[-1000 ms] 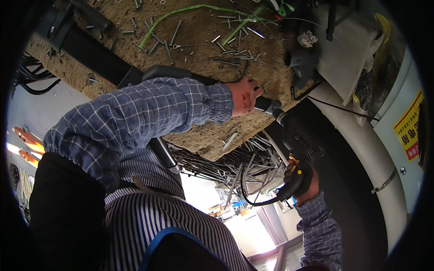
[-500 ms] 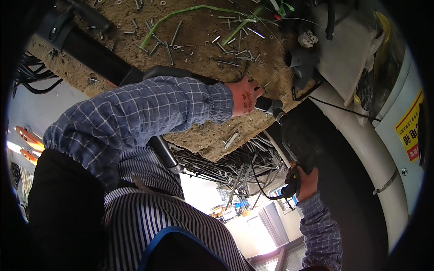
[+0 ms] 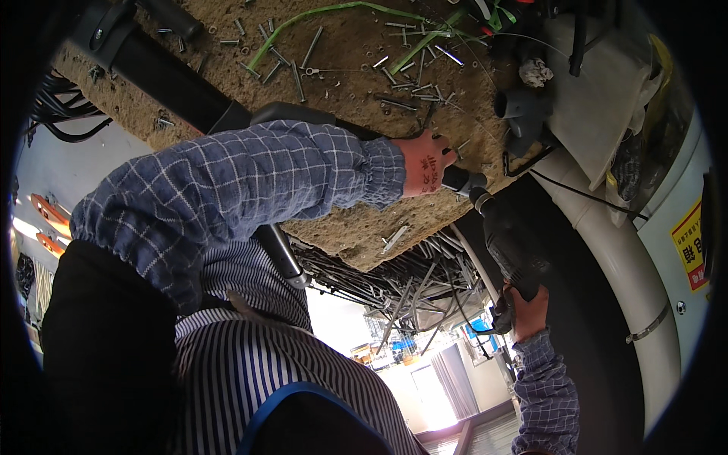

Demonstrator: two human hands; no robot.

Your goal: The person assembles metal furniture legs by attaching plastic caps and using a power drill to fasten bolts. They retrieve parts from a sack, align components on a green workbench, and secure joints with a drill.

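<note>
My left hand (image 3: 426, 163), in an orange-red glove with dark writing, is closed round a black tubular part. The black end of this part (image 3: 464, 182) sticks out past my fingers, over the right edge of the worktop. Against that end rests the nose of a dark power screwdriver (image 3: 519, 241), slanting down to the right. My right hand (image 3: 529, 312), gloved alike, is wrapped round its rear end. A thick black tube (image 3: 163, 76) lies from the upper left toward my left forearm, which hides part of it. The contact at the tool's tip is too small to make out.
Several loose bolts (image 3: 297, 80) and washers lie on the worn brown worktop (image 3: 341, 144), with a green strap (image 3: 334, 9). Below its edge is a heap of thin metal rods (image 3: 425, 280). A pale pipe (image 3: 607, 250) and a cabinet (image 3: 682, 303) stand at the right.
The whole view has shifted a little, so most things sit slightly farther right. Both hands keep their holds, and the screwdriver's nose stays at the black part's end.
</note>
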